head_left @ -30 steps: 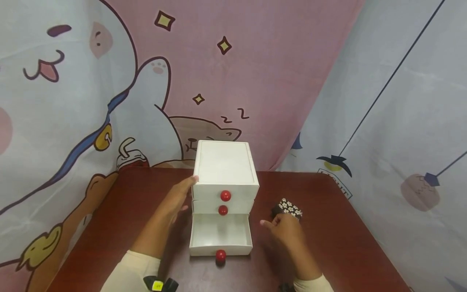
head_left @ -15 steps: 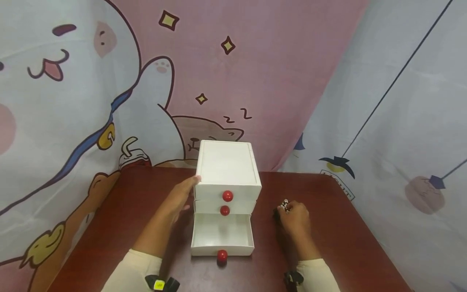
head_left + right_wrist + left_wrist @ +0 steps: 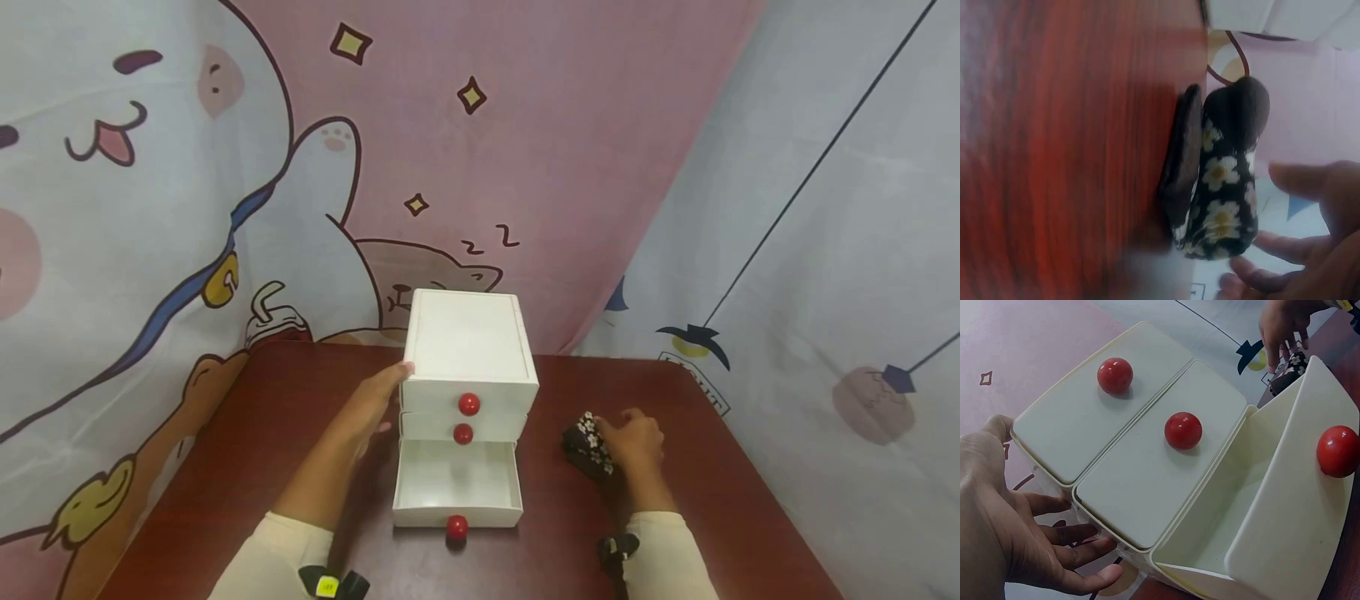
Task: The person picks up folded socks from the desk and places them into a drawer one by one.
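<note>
A small white drawer cabinet (image 3: 471,337) with red ball knobs stands on the table, its bottom drawer (image 3: 457,475) pulled out and bare inside. My left hand (image 3: 369,408) rests against the cabinet's left side, thumb at the top edge; the left wrist view shows the other fingers (image 3: 1085,553) stretched along the side. Right of the cabinet lies a soft, folded black cloth item (image 3: 1221,181) with white daisies and a dark rounded end; its exact kind is unclear. My right hand (image 3: 636,446) is at its right side, fingers spread; whether a fingertip touches it I cannot tell.
The dark red table (image 3: 720,517) extends around the cabinet. A cartoon-printed cloth (image 3: 562,167) hangs behind and along the sides. The open drawer juts toward me, with its red knob (image 3: 457,527) in front.
My right hand first closed on the flowered cloth item, then moved right and loosened. The item now lies turned, its long side running toward me. My left hand and the cabinet stay put.
</note>
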Demonstrator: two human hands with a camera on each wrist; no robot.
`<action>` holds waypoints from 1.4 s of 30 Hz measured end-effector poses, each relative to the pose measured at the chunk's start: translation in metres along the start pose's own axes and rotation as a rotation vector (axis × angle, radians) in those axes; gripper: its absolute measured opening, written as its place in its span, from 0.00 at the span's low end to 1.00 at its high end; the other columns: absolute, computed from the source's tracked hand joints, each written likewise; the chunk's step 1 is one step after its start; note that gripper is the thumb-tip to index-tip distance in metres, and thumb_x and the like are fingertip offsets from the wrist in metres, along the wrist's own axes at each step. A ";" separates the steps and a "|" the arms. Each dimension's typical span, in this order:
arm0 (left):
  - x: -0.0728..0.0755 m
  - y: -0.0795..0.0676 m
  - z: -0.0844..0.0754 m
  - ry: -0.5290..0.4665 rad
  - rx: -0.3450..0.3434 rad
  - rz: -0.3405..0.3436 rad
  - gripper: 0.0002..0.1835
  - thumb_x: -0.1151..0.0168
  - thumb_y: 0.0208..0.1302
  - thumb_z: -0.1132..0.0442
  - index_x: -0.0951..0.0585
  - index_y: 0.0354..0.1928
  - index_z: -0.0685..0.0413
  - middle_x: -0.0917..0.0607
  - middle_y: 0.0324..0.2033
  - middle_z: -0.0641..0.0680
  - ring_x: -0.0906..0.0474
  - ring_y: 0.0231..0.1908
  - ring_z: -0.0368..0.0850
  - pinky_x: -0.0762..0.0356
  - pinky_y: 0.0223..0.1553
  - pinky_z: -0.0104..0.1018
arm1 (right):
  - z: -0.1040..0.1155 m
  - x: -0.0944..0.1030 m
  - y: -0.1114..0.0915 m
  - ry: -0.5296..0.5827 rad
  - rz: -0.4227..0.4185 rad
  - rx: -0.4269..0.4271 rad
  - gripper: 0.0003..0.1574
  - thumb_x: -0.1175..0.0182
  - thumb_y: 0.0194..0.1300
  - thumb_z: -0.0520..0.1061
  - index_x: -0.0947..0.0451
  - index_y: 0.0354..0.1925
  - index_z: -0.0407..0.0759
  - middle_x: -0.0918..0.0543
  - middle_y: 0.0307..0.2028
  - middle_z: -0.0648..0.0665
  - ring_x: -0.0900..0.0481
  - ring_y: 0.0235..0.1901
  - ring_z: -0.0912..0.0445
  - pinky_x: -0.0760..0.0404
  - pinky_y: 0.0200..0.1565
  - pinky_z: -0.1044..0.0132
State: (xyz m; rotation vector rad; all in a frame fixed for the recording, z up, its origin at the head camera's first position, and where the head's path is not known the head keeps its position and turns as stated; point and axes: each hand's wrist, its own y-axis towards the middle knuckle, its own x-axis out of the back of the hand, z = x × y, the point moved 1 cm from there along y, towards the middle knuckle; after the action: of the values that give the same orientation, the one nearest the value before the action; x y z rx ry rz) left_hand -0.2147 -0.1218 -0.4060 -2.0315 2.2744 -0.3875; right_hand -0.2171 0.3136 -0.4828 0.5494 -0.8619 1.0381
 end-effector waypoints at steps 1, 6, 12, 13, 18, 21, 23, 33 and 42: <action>0.000 0.000 0.000 0.000 -0.001 0.001 0.43 0.48 0.77 0.31 0.33 0.83 0.48 0.36 0.83 0.63 0.40 0.81 0.66 0.35 0.74 0.77 | -0.002 0.001 0.002 -0.005 0.041 -0.003 0.47 0.34 0.73 0.63 0.28 0.70 0.29 0.24 0.66 0.18 0.29 0.67 0.20 0.25 0.64 0.27; 0.000 0.001 0.000 -0.009 0.008 0.005 0.44 0.48 0.76 0.30 0.34 0.84 0.48 0.38 0.84 0.62 0.42 0.82 0.66 0.37 0.76 0.77 | -0.005 0.002 0.007 0.011 0.193 0.013 0.53 0.33 0.74 0.62 0.34 0.73 0.21 0.27 0.68 0.15 0.29 0.69 0.20 0.27 0.70 0.29; 0.000 -0.001 0.000 -0.018 0.002 0.017 0.44 0.47 0.77 0.30 0.34 0.85 0.47 0.39 0.85 0.63 0.44 0.83 0.66 0.38 0.76 0.78 | -0.005 0.002 0.009 0.029 0.262 0.006 0.50 0.31 0.72 0.60 0.30 0.66 0.18 0.23 0.62 0.15 0.24 0.63 0.21 0.22 0.65 0.30; 0.000 -0.001 0.001 -0.020 0.001 0.018 0.44 0.47 0.77 0.30 0.34 0.84 0.47 0.39 0.84 0.63 0.44 0.83 0.66 0.38 0.76 0.78 | -0.005 0.002 0.009 0.030 0.266 0.008 0.50 0.30 0.72 0.60 0.29 0.65 0.17 0.22 0.62 0.15 0.23 0.62 0.22 0.21 0.64 0.30; 0.000 -0.001 0.001 -0.014 -0.002 0.013 0.43 0.48 0.77 0.30 0.34 0.84 0.46 0.36 0.83 0.63 0.41 0.81 0.65 0.36 0.75 0.77 | -0.003 0.003 0.005 0.042 0.269 0.026 0.48 0.26 0.69 0.58 0.26 0.63 0.17 0.20 0.59 0.17 0.20 0.59 0.25 0.20 0.63 0.32; -0.001 0.000 0.001 -0.019 0.002 0.008 0.43 0.48 0.77 0.29 0.33 0.84 0.45 0.33 0.81 0.62 0.39 0.80 0.64 0.36 0.74 0.76 | -0.002 0.002 0.003 0.073 0.254 0.036 0.47 0.23 0.66 0.56 0.26 0.64 0.20 0.19 0.59 0.18 0.20 0.59 0.26 0.20 0.63 0.33; -0.001 0.001 0.001 -0.021 0.003 0.006 0.43 0.48 0.77 0.29 0.33 0.84 0.44 0.33 0.81 0.62 0.38 0.79 0.63 0.36 0.74 0.76 | -0.001 0.000 0.003 0.094 0.241 0.044 0.46 0.21 0.64 0.55 0.25 0.64 0.23 0.19 0.60 0.19 0.21 0.59 0.27 0.20 0.63 0.34; -0.001 0.001 0.003 -0.026 0.009 0.007 0.43 0.47 0.77 0.29 0.33 0.84 0.45 0.34 0.82 0.62 0.40 0.80 0.63 0.35 0.74 0.75 | -0.004 -0.007 0.000 0.122 0.182 0.111 0.40 0.18 0.59 0.57 0.20 0.56 0.31 0.15 0.53 0.29 0.19 0.51 0.38 0.19 0.53 0.45; -0.001 -0.001 0.001 -0.025 0.011 0.003 0.45 0.47 0.76 0.29 0.33 0.84 0.49 0.38 0.84 0.63 0.43 0.82 0.66 0.36 0.74 0.76 | -0.002 -0.006 -0.011 0.181 0.183 0.143 0.38 0.18 0.59 0.58 0.16 0.56 0.34 0.12 0.51 0.33 0.16 0.49 0.44 0.18 0.49 0.55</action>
State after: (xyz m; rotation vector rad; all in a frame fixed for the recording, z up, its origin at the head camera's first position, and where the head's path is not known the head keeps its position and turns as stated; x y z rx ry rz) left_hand -0.2133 -0.1206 -0.4064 -2.0158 2.2555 -0.3711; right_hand -0.2079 0.3080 -0.4889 0.4944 -0.6902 1.3030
